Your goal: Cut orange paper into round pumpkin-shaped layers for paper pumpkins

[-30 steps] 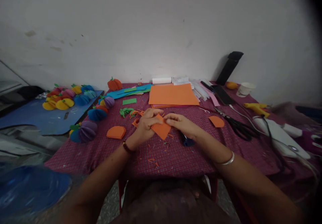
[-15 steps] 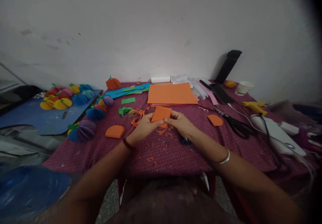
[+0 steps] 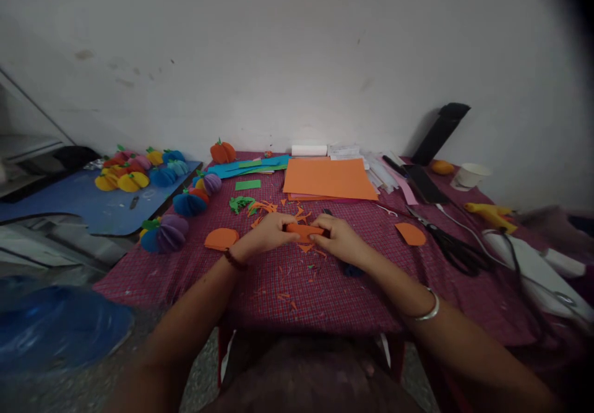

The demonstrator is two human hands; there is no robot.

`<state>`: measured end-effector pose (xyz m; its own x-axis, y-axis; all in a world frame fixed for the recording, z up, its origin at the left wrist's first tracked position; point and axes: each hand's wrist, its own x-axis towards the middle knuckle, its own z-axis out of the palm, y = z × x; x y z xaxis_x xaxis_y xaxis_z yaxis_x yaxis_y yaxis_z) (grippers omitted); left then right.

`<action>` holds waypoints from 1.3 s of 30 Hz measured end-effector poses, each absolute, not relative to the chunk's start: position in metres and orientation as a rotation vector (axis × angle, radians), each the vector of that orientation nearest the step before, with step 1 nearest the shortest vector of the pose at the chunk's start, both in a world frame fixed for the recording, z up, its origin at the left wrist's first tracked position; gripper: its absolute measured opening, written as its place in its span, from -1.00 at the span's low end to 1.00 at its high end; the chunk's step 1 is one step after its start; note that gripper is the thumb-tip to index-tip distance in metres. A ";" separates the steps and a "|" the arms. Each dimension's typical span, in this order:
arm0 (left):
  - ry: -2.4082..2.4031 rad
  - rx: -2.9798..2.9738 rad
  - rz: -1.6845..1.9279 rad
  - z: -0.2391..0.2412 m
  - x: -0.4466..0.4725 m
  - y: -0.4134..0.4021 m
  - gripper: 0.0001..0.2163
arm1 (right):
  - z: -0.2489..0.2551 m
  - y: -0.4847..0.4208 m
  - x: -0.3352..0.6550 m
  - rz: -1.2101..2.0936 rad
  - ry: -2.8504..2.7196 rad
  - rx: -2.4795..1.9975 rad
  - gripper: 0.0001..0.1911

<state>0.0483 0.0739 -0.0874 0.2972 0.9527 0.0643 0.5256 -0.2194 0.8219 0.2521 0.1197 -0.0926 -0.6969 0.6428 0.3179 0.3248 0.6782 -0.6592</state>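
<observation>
Between my two hands is a piece of orange paper (image 3: 305,232), tilted so that it looks like a narrow band. My left hand (image 3: 271,235) pinches its left end, thumb in front. At the right end my right hand (image 3: 341,238) grips it the same way. Orange paper scraps (image 3: 304,215) lie just behind and below the paper. Left of my left hand rests a stack of rounded orange cutouts (image 3: 221,238). Another orange cutout (image 3: 411,234) lies to the right, beside black-handled scissors (image 3: 452,249).
Large orange sheets (image 3: 330,178) lie at the back, near blue paper strips (image 3: 250,166). Colourful paper pumpkins (image 3: 164,235) stand along the left and on a blue table (image 3: 111,206). At right are a phone (image 3: 423,183), a paper cup (image 3: 471,176), a yellow glue gun (image 3: 490,214) and cables.
The orange paper has gone from a broad square facing me to a narrow tilted band. Both hands now hold it at opposite ends. The camera view has shifted slightly.
</observation>
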 end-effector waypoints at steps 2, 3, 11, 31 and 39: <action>1.348 1.861 0.849 -0.090 0.050 0.075 -0.82 | -0.093 0.120 0.252 0.741 -2.345 -0.755 -0.93; 1.358 1.857 0.871 -0.092 0.050 0.075 -0.82 | -0.093 0.121 0.252 0.734 -2.354 -0.773 -0.94; 1.296 1.949 0.768 -0.095 0.047 0.076 -0.59 | -0.103 0.126 0.253 0.794 -2.423 -0.896 -0.71; 1.520 2.498 0.531 -0.094 0.062 0.065 -0.83 | -0.096 0.121 0.255 0.652 -2.463 -0.778 -0.93; 1.549 2.210 1.283 -0.083 0.065 0.062 -0.76 | -0.087 0.120 0.257 0.889 -2.145 -0.813 -0.85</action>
<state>0.0654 0.0616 -0.0831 0.0995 0.8277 0.5522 0.6966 -0.4542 0.5554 0.2573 0.1197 -0.0866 -0.5827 0.7397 0.3365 0.2846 0.5736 -0.7681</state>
